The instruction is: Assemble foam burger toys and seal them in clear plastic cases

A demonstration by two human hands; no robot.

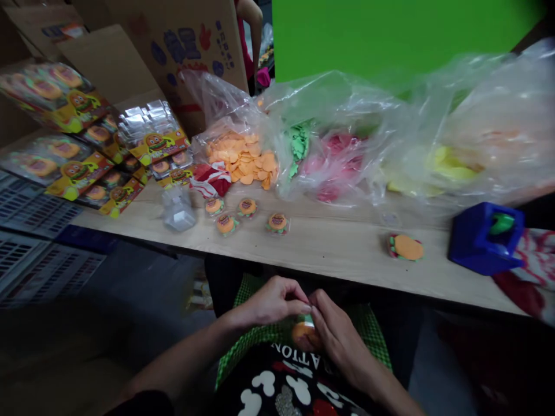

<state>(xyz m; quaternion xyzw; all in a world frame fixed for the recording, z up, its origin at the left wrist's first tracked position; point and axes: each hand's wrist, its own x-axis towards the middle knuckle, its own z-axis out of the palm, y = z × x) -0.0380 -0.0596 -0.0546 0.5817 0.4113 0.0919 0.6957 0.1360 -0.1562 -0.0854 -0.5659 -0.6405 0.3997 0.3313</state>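
Observation:
Over my lap, just below the table's front edge, both hands meet at a small toy burger (305, 335) in a clear pack. My right hand (332, 320) wraps its side, fingers bent around it. At the pack's upper end, my left hand (280, 301) pinches with thumb and forefinger, so that part is mostly hidden. On the table ahead are several packed burgers, among them a wrapped burger (278, 223) set apart from the rest. An orange-topped burger (406, 247) lies farther right, beside a blue tape dispenser (485, 238).
Clear bags with orange discs (245, 159), green pieces (299, 144), pink pieces (336, 162) and yellow pieces (453, 164) line the table's back. Stacked display boxes (82, 167) and clear plastic shells (178, 212) stand left. Behind are a carton (186, 34), a green panel (390, 34) and another person's arm (254, 23).

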